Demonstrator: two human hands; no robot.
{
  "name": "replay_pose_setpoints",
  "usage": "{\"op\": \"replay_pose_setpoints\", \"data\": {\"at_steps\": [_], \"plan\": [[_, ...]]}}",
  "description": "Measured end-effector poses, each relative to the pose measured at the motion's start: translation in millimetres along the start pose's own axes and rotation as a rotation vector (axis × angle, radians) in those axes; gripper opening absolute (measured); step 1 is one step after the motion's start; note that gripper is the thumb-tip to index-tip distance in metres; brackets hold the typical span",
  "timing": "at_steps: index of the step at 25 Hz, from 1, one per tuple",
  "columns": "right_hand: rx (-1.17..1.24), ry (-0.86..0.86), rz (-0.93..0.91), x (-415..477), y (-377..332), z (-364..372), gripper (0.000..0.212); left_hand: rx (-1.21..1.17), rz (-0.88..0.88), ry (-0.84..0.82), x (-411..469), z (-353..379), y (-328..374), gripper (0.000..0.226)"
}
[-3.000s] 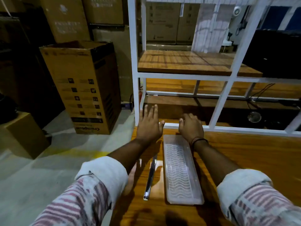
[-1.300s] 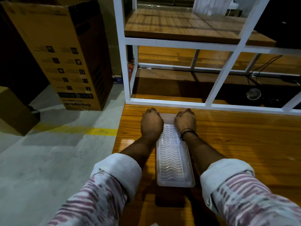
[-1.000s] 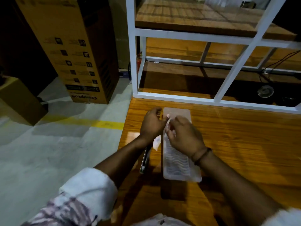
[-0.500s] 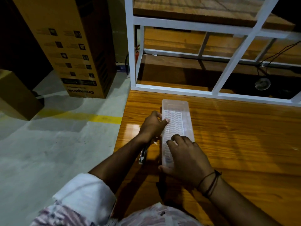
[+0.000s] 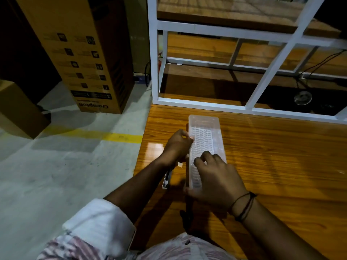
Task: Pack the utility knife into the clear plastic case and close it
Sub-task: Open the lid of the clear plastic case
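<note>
While the right hand (image 5: 216,177) presses flat on the clear plastic case's (image 5: 204,128) near end, the left hand (image 5: 177,147) pinches its left edge. Beneath that wrist lies the utility knife (image 5: 167,180), slim, rigid, best gripped mid-handle; the case looks light and slippery on the tabletop (image 5: 281,156).
</note>
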State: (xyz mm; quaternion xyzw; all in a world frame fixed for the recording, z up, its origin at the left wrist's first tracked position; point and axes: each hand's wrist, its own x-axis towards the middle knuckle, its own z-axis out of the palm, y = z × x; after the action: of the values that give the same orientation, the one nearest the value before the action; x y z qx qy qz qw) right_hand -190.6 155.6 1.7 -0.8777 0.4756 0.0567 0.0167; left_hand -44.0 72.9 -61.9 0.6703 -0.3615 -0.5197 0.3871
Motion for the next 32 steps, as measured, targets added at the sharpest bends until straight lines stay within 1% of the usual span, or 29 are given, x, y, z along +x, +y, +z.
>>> {"op": "replay_pose_setpoints", "data": {"at_steps": [2,3,6,8,12,16,19,22,25,26,28,29,32], "plan": [[0.039,0.013,0.102,18.8,4.2,-0.1,0.082,-0.16,-0.047,-0.063,-4.1,-4.2,1.1,0.025],[0.064,-0.001,0.178,33.0,9.0,1.4,0.085,-0.194,-0.061,-0.092,-7.1,-7.4,2.3,0.029],[0.13,-0.092,0.395,72.0,21.6,4.2,0.097,-0.226,-0.108,-0.145,-15.1,-16.1,6.2,0.034],[0.147,-0.102,0.476,88.1,19.8,3.3,0.099,-0.233,-0.126,-0.161,-20.9,-19.2,9.7,0.033],[0.117,-0.058,0.538,96.0,7.4,3.6,0.092,-0.274,-0.132,-0.185,-29.0,-20.2,12.9,0.032],[0.187,-0.026,0.524,94.1,12.4,1.5,0.089,-0.293,-0.134,-0.182,-27.8,-18.4,10.9,0.035],[0.264,0.005,0.491,90.8,22.4,-1.3,0.089,-0.285,-0.105,-0.187,-28.2,-15.4,10.1,0.03],[0.478,0.119,0.492,81.1,42.1,-2.9,0.073,-0.303,-0.064,-0.174,-29.8,-9.8,8.2,0.025],[0.796,0.234,0.499,67.5,70.5,-17.0,0.044,-0.271,-0.019,-0.161,-28.8,-6.1,4.3,0.03],[0.854,0.282,0.504,62.0,81.8,-20.9,0.035,-0.271,-0.016,-0.158,-27.8,-5.3,3.6,0.031],[0.854,0.383,0.548,52.3,104.9,-21.0,0.021,-0.279,-0.014,-0.155,-27.8,-4.6,3.3,0.029],[0.823,0.418,0.582,48.2,115.8,-17.1,0.018,-0.284,-0.012,-0.16,-28.5,-4.2,3.3,0.028],[0.748,0.434,0.685,43.7,136.7,8.6,0.026,-0.286,-0.004,-0.16,-29.2,-3.5,1.7,0.028]]}}
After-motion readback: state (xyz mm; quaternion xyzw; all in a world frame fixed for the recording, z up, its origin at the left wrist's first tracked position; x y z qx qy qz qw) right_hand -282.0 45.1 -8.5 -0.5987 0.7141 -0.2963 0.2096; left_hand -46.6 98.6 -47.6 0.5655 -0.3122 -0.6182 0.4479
